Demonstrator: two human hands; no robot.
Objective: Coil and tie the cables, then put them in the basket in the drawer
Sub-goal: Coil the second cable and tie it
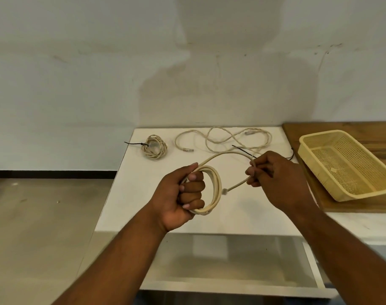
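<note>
My left hand point(183, 194) is closed around a cream cable coil point(217, 190) of a few loops, held above the white table point(126, 208). The cable's free stretch arcs up and right into my right hand point(275, 175), which pinches it near the end; the clear plug point(225, 191) dangles beside the coil. At the table's back left lies a coiled cable point(155, 146) bound with a black tie. A loose cream cable point(227, 137) sprawls along the back edge. A yellow mesh basket point(306, 142) sits on the wooden top to the right. The white drawer point(231, 285) stands open below.
A black cable tie point(243, 150) lies on the table just behind my right hand, and another dark tie point(292, 154) near the basket. A wooden board point(368, 133) carries the basket. Grey floor lies to the left, a white wall behind.
</note>
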